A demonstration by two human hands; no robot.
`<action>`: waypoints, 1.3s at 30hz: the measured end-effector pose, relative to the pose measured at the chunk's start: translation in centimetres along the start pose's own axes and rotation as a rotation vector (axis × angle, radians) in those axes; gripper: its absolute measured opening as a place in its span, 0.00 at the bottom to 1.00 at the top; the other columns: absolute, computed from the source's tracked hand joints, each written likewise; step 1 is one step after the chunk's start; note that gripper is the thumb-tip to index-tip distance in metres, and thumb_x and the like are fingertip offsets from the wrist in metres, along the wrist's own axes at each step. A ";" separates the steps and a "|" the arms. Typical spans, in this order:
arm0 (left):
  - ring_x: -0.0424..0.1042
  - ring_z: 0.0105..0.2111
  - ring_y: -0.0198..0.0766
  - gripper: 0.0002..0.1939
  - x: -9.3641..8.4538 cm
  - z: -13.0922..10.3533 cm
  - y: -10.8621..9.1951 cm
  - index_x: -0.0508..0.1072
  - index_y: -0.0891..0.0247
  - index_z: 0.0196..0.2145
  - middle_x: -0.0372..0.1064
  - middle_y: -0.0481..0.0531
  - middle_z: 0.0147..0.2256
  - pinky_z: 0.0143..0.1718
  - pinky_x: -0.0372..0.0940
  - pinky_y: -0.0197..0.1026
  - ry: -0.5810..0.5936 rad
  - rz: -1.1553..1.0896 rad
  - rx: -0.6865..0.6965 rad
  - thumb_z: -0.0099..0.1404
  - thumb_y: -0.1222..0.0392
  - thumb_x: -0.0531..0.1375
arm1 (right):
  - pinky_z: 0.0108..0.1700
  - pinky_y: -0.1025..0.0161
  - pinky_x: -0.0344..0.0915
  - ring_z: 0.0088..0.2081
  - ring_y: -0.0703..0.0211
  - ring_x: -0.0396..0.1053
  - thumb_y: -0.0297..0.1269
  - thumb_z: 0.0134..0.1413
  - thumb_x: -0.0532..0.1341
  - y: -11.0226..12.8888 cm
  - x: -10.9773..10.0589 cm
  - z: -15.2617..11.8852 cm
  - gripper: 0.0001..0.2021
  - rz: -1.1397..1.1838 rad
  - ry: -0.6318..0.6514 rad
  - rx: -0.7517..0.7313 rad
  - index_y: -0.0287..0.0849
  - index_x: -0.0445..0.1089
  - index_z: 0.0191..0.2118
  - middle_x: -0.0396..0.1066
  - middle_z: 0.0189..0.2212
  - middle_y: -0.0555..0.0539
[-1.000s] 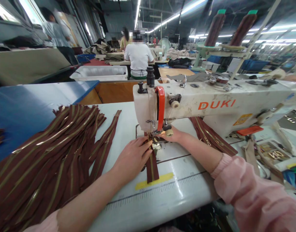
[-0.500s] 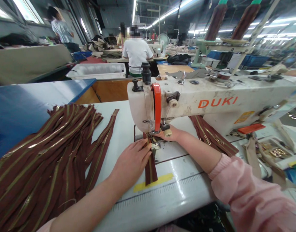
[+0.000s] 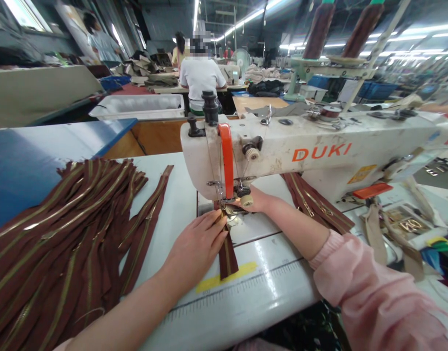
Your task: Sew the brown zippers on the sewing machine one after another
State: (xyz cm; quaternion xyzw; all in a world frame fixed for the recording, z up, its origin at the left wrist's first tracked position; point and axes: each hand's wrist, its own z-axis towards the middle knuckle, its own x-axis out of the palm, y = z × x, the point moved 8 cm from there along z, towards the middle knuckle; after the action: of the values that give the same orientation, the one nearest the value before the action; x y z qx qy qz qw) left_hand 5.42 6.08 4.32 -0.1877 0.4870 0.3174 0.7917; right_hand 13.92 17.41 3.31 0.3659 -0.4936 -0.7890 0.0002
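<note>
A brown zipper (image 3: 228, 258) with a brass-coloured chain runs under the needle area of the white sewing machine (image 3: 267, 141). My left hand (image 3: 196, 243) lies on its left side, fingers together and fingertips pressed on the zipper just in front of the presser foot. My right hand (image 3: 258, 201) reaches in from the right, close behind the needle area. Its fingertips are mostly hidden by the machine's knob, so its grip is unclear. To the left lies a large pile of zippers (image 3: 70, 234), with one separate zipper (image 3: 146, 229) beside it.
More zippers (image 3: 315, 202) with pulls lie under the machine arm. A box of metal parts (image 3: 402, 219) stands at the right. Thread cones (image 3: 319, 31) rise behind. A blue table (image 3: 37, 146) adjoins on the left. A person in white (image 3: 202, 78) sits ahead, beyond a white bin (image 3: 139, 106).
The view has turned slightly right, so most things sit further left. The zipper's near end has shifted slightly right against the yellow strip. Both hands stay by the needle area.
</note>
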 end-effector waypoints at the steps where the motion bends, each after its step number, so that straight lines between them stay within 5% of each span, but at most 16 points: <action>1: 0.68 0.51 0.45 0.20 0.0 0.0 0.0 0.71 0.70 0.48 0.73 0.58 0.46 0.52 0.66 0.51 0.004 -0.004 -0.006 0.73 0.61 0.43 | 0.51 0.59 0.65 0.40 0.56 0.72 0.34 0.52 0.63 0.0 0.0 0.0 0.06 0.008 0.004 -0.009 0.40 0.75 0.36 0.77 0.33 0.50; 39: 0.68 0.51 0.46 0.14 -0.2 0.1 -0.5 0.72 0.70 0.46 0.73 0.58 0.46 0.53 0.64 0.49 0.004 0.059 -0.005 0.70 0.65 0.50 | 0.48 0.58 0.68 0.41 0.56 0.72 0.35 0.53 0.61 0.8 0.2 -0.3 0.07 0.049 -0.042 -0.060 0.41 0.75 0.35 0.77 0.35 0.49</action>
State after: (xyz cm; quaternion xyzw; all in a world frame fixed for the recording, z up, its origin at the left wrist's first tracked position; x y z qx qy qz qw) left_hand 5.77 5.70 4.49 -0.1757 0.4930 0.3413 0.7808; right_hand 13.65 16.70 3.74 0.3370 -0.4784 -0.8106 0.0199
